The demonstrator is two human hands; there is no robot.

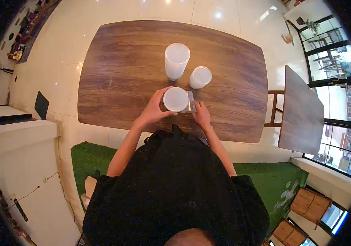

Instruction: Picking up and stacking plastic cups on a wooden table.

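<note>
1. Head view: left grip (155, 110) wrapped round the near white container (175, 99), near-middle of the counter (118, 78) — hold it steady, squeeze lightly
2. Right grip (201, 115) at the clear packet's (190, 99) right edge, closure unclear — best worked gently

clear plastic piece (190, 98) partly hidden, black shirt (175, 192) cut off below

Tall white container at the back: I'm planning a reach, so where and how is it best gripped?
Probably around the sides of the tall white container, coming from the left: it stands upright and round, and the shorter white container sits close on its right.
</note>
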